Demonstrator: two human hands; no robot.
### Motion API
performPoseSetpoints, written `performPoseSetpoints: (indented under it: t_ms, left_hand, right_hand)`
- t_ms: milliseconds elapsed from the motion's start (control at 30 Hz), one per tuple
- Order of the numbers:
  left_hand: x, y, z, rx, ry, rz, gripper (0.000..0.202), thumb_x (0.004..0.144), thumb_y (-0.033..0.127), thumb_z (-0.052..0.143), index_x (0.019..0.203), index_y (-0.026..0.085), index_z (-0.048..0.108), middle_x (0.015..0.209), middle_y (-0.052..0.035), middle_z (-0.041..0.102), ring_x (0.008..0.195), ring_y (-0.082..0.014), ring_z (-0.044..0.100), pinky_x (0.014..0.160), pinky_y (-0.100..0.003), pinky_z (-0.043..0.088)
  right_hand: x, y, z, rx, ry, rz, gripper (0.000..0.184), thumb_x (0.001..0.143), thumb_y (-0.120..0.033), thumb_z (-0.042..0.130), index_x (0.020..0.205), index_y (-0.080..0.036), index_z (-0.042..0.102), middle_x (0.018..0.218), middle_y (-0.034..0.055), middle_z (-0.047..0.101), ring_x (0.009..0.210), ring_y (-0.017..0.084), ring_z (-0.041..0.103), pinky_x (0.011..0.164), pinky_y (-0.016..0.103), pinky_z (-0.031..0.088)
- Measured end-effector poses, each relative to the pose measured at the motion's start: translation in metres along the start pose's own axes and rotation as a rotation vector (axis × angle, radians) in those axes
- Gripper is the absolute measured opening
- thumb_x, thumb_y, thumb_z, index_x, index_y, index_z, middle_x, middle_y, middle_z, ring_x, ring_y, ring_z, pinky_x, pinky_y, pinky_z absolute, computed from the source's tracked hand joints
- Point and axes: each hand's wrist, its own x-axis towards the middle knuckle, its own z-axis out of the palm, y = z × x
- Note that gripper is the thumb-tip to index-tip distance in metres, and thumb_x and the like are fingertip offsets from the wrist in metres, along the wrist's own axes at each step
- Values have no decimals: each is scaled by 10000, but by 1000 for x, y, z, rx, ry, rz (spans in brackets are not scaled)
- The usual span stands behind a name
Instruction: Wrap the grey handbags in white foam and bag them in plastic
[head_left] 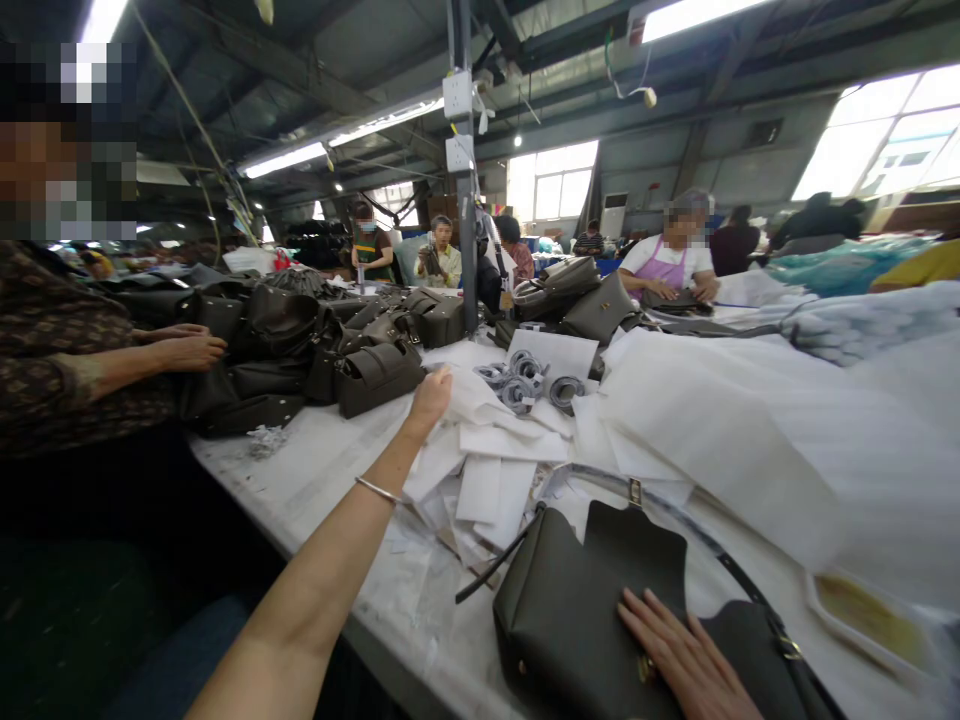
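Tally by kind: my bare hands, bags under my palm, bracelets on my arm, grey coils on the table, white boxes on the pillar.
Bare hands, left hand and right hand: 2
Dark leather-look bag under the right hand: 1
Thin silver-coloured bracelet: 1
Grey coiled rolls, overlapping: at least 4
White rectangular boxes on the dark metal pillar: 2
Total: at least 10

Tube lights (697,18) and washed-out windows (555,188) glare under a dim roof (367,50); deep shadow sits below the tabletop (307,450), and wide-angle distortion stretches the edges.
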Motion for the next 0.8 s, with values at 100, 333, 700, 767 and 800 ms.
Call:
performPoseSetpoints:
  t_ms: [100, 333, 700, 767, 800]
  left_hand:
    - [2, 10, -12, -91, 1, 30, 380, 961, 362, 583, 1293, 179, 549, 1354, -111, 536, 1187, -261, 563, 995, -497, 487]
    - [-2, 32, -32, -321, -141, 108, 285, 953, 347, 605, 1149, 141, 620, 1146, -85, 648, 997, -204, 649, 872, -413, 557]
    - [-107, 98, -22, -576, -63, 770, 401, 984, 170, 395, 1353, 190, 552, 1403, -99, 576, 1296, -212, 549, 1098, -360, 435]
    - [-153, 103, -2, -343, -79, 1030, 436, 951, 105, 383, 1350, 170, 547, 1511, -106, 452, 1423, -222, 391, 1181, -386, 326]
    - [-176, 103, 9, -251, -104, 1119, 428, 946, 114, 408, 1350, 167, 540, 1530, -106, 425, 1445, -231, 352, 1201, -406, 285]
  right_hand:
    - [8, -9, -13, -3, 11, 16, 980, 840, -571, 637, 1588, -234, 100, 1390, 66, 579, 1178, 290, 631, 850, 403, 596]
    - [4, -11, -14, -20, 3, 38, 943, 853, -538, 632, 1586, -234, 123, 1399, 82, 567, 1184, 303, 624, 847, 427, 606]
    - [-6, -12, -3, 171, -200, 241, 695, 873, -570, 596, 1478, -264, 443, 1467, 98, 498, 1322, 337, 501, 1051, 528, 476]
    - [-7, -18, -5, 229, -218, 317, 657, 862, -586, 610, 1430, -272, 508, 1429, 98, 550, 1312, 333, 515, 1081, 531, 441]
    - [-9, -21, -5, 251, -197, 361, 619, 855, -589, 623, 1385, -277, 555, 1389, 101, 588, 1287, 326, 539, 1079, 514, 444]
